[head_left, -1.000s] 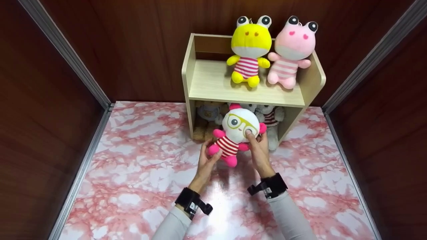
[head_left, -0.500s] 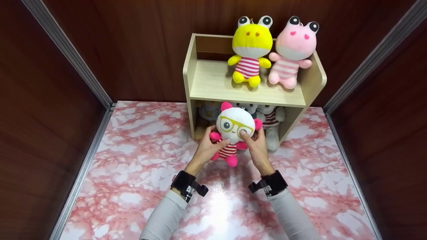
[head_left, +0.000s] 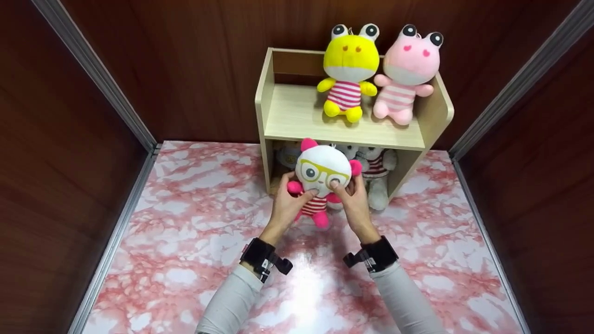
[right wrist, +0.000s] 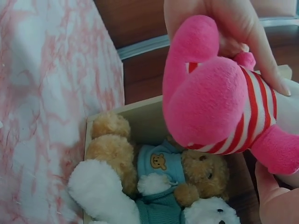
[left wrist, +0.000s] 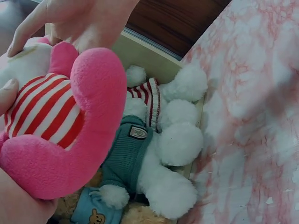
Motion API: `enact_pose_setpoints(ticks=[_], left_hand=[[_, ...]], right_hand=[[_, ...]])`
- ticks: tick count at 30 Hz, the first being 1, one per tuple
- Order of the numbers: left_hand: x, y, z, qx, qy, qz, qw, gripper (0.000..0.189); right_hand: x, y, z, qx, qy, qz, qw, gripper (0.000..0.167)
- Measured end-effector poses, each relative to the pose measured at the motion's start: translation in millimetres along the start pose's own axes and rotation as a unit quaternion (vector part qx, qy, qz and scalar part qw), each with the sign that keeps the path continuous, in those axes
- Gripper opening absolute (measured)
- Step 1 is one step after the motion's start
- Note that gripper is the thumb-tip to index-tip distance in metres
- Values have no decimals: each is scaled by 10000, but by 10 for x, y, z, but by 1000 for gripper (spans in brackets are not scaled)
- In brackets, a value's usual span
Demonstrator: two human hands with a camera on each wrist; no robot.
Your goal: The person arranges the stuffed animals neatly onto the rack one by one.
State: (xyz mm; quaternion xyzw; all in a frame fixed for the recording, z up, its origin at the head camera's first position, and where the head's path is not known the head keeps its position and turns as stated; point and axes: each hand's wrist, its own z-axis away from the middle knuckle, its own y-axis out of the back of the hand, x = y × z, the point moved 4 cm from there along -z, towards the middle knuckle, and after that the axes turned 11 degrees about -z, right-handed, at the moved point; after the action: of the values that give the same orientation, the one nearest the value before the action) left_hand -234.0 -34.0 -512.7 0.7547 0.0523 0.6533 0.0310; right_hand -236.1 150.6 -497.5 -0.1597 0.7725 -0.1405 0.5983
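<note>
Both hands hold a white and pink plush panda (head_left: 323,163) with yellow glasses and a red-striped shirt, in front of the shelf's lower compartment. My left hand (head_left: 285,204) grips it at the neck and side, thumb on the chin. My right hand (head_left: 356,204) grips the head's other side, thumb by the eye. The pink legs (left wrist: 100,107) hang toward the left wrist camera. Behind it sit a white plush in a green sweater (left wrist: 128,154), a brown bear in a blue shirt (right wrist: 161,163) and a grey-white plush in a striped shirt (head_left: 374,167).
A pale wooden two-level shelf (head_left: 297,121) stands against the dark back wall. On its upper level sit a yellow frog plush (head_left: 351,60) and a pink frog plush (head_left: 410,60), toward the right side. Pink marbled sheeting (head_left: 195,222) covers the floor between dark side walls.
My left hand has shifted from the panda's leg up to its neck. The panda has turned more upright and moved slightly left and toward the shelf. The right hand keeps its hold on the head.
</note>
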Motion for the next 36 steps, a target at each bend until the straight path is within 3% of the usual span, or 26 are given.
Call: enact_pose_setpoints(ticks=[9, 20, 25, 31, 34, 36], left_hand=[[223, 120, -130, 729, -353, -222, 9965, 65], [755, 206, -398, 960, -937, 136, 9909, 64], [1009, 197, -554, 1245, -1186, 196, 9849, 66], [1244, 167, -767, 1350, -1569, 502, 9771, 64], [1331, 194, -897, 1538, -1673, 325, 9733, 62], [1378, 226, -974, 1782, -1675, -133, 9695, 61]], right_hand=[[-25, 76, 53, -333, 138, -203, 9991, 67], [-16, 312, 112, -218, 403, -197, 9988, 48], [15, 405, 124, -95, 399, -143, 9991, 44], [48, 435, 136, -68, 380, -23, 9993, 42], [58, 449, 144, -74, 380, 2, 9993, 42], [71, 460, 153, -74, 349, 5, 9994, 41]])
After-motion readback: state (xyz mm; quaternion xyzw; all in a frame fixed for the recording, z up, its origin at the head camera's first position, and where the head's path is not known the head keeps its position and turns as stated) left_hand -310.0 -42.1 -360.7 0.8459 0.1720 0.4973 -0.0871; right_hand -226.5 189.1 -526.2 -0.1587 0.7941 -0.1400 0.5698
